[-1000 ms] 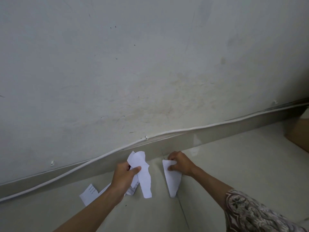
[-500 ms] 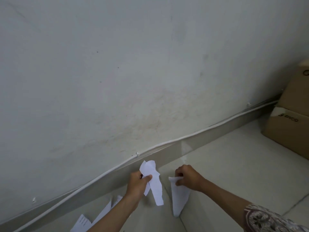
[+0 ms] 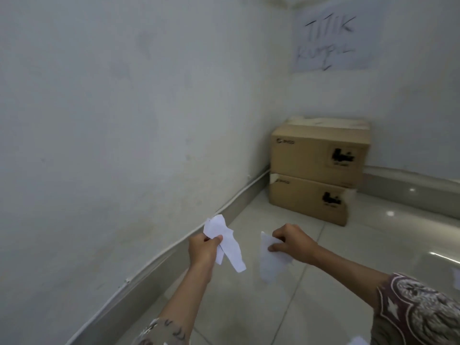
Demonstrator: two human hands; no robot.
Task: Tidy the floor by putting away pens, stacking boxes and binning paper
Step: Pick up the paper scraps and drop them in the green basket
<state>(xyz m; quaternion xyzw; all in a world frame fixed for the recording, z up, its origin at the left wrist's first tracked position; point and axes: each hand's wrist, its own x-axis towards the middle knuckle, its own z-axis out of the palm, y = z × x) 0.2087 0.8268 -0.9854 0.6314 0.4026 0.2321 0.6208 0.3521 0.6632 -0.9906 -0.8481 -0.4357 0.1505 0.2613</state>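
Note:
My left hand (image 3: 202, 250) pinches a few torn white paper scraps (image 3: 229, 247) that hang down from its thumb and fingers. My right hand (image 3: 291, 241) grips another torn white paper piece (image 3: 270, 263), which droops below it. Both hands are held up over the tiled floor, apart from each other. In the far corner two brown cardboard boxes stand stacked, the upper box (image 3: 319, 149) on the lower box (image 3: 308, 199). No pens or bin are in view.
A white wall with a grey skirting and a white cable (image 3: 154, 257) runs along the left. A handwritten paper sign (image 3: 331, 37) hangs on the far wall. White paper bits lie at the bottom edge (image 3: 357, 341) and right edge (image 3: 456, 277) of the floor.
Both hands have lifted their paper pieces off the floor by the skirting. My view has swung right, bringing the stacked boxes and the corner into sight; the scraps left on the floor are out of view.

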